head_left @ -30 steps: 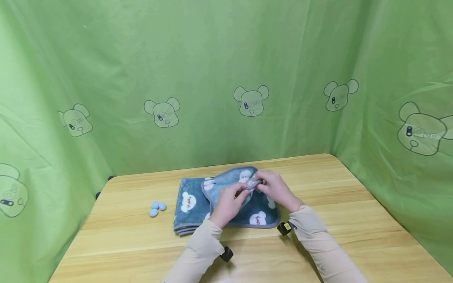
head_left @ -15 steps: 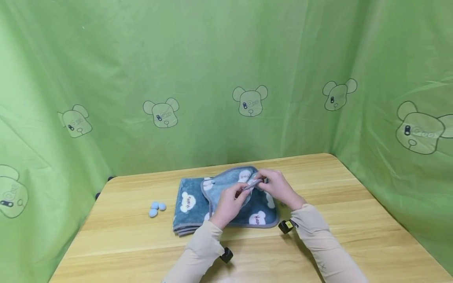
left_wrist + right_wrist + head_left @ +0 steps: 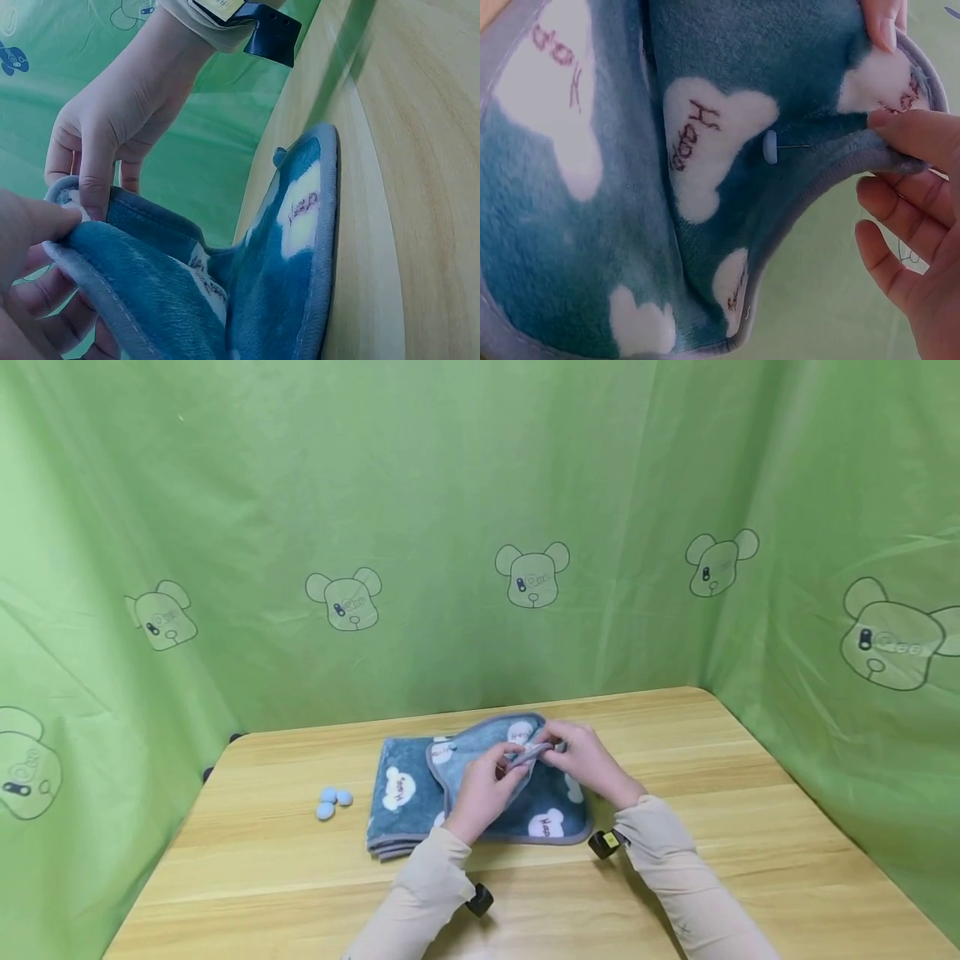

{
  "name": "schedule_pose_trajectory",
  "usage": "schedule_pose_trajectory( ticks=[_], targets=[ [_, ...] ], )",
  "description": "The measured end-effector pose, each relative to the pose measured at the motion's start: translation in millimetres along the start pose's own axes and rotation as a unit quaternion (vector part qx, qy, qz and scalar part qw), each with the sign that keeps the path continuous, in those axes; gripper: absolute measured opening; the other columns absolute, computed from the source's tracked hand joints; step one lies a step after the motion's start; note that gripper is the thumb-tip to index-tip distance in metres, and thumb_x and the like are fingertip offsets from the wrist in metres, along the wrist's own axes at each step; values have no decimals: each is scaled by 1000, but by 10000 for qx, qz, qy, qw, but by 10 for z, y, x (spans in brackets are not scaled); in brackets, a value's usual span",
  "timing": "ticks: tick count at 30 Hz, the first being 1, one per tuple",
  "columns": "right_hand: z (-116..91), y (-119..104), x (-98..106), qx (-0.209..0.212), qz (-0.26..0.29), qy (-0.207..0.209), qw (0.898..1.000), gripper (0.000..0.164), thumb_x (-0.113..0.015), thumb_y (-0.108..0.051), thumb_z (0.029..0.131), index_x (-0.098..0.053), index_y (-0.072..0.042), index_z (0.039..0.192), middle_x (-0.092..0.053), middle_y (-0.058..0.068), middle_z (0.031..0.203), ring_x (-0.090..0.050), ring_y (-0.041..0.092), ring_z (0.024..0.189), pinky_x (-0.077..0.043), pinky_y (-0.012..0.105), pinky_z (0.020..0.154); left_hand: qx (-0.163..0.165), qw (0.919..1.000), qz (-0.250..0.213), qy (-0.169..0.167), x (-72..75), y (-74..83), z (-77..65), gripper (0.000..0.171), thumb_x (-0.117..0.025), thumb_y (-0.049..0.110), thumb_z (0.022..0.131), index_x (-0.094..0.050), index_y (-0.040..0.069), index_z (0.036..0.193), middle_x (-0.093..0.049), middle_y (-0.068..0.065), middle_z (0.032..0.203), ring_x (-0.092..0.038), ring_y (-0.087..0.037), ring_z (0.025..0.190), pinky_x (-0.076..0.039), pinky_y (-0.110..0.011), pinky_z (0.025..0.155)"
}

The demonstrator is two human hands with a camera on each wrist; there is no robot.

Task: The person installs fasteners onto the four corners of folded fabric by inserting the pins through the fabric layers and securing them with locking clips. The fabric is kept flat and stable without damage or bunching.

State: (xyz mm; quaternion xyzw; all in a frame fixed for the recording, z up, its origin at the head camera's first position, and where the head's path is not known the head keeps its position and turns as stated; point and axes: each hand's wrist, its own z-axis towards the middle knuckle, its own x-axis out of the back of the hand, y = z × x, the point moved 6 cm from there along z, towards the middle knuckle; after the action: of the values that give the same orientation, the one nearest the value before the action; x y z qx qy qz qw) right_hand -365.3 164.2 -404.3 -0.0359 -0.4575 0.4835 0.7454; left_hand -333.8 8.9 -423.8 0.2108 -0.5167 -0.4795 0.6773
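A teal fleece blanket (image 3: pixel 420 793) with white bear heads and grey binding lies folded, its upper layer turned back. My left hand (image 3: pixel 480 793) pinches the raised bound edge between thumb and fingers. Just right of it, my right hand (image 3: pixel 588 764) pinches the same edge. In the right wrist view, a pin with a pale blue head (image 3: pixel 771 147) sits at the fleece, its thin metal shaft pointing toward the right thumb. The left wrist view shows the lifted fold (image 3: pixel 150 277) standing up from the lower layer, with a small blue knob (image 3: pixel 279 156) at the far edge.
Three small pale blue round pieces (image 3: pixel 327 802) sit on the wooden table (image 3: pixel 247 860) left of the blanket. Green curtains (image 3: pixel 435 485) printed with bear heads hang behind and at both sides. Each wrist carries a black camera mount (image 3: pixel 480 900).
The left fingertips have shifted slightly along the raised edge, a little away from the right hand's. Blanket and blue pieces stay where they were.
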Motion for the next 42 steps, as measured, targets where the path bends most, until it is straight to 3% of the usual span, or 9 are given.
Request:
schedule_pose_trajectory(
  ticks=[7,15,18,21,25,29,32,36,42],
  targets=[
    [18,-29,-3,96,-33,-53,9999,14,-75,-1,80,-68,-12,86,-69,1,82,-61,12,75,-56,40,68,-65,9996,177,205,26,-25,10,14,-62,19,95,-70,14,106,-57,0,72,-45,-3,60,-39,-17,53],
    [32,-35,85,44,-123,-113,9999,16,-77,-9,81,-69,-10,95,-66,2,86,-62,20,80,-55,41,71,52,9992,291,261,47,-51,4,15,-60,20,97,-71,14,107,-63,-2,80,-50,-5,67,-42,-18,59],
    [29,-53,144,-15,-76,-64,9999,17,-78,-11,80,-67,-9,93,-64,2,84,-60,23,77,-53,37,68,76,9991,324,280,56,-52,2,16,-60,20,97,-71,14,107,-65,-2,81,-51,-6,69,-43,-19,60],
    [24,-70,185,-115,83,-164,9998,14,-79,-12,79,-65,-12,83,-60,-2,75,-54,16,67,-48,27,60,37,9988,366,323,64,-48,3,16,-61,20,96,-71,14,107,-65,-2,82,-52,-6,70,-43,-19,61],
    [12,-82,139,-304,285,-963,9945,14,-78,-16,82,-67,-16,73,-60,-7,67,-48,3,60,-43,20,55,36,9985,420,340,66,-51,8,17,-60,19,97,-71,13,108,-68,-3,85,-54,-7,72,-44,-18,63],
    [-21,-60,-13,-473,256,-2129,9756,12,-74,-19,86,-70,-15,75,-67,-6,71,-54,-1,64,-49,20,60,-28,9982,453,391,70,-44,11,16,-61,19,96,-71,13,107,-69,-4,88,-57,-9,74,-45,-18,64],
    [-54,-35,-113,-471,178,-2694,9617,8,-72,-18,87,-71,-12,82,-70,-5,77,-60,-1,70,-52,19,65,-98,9979,456,445,73,-36,11,15,-61,19,96,-71,12,106,-70,-4,88,-58,-9,75,-45,-18,65],
    [-95,-20,-177,-593,93,-3088,9492,15,-71,-14,86,-69,-5,98,-72,4,92,-65,9,81,-54,24,73,-61,9981,431,427,70,-37,9,16,-61,18,96,-71,12,106,-69,-4,88,-58,-10,76,-45,-19,65],
    [-153,-25,-227,-779,-166,-3390,9374,53,-75,-12,81,-56,2,129,-61,22,126,-63,36,107,-53,47,91,-46,9985,403,378,71,-28,7,17,-61,18,96,-71,12,108,-69,-4,88,-57,-10,75,-45,-19,65]
  ],
)
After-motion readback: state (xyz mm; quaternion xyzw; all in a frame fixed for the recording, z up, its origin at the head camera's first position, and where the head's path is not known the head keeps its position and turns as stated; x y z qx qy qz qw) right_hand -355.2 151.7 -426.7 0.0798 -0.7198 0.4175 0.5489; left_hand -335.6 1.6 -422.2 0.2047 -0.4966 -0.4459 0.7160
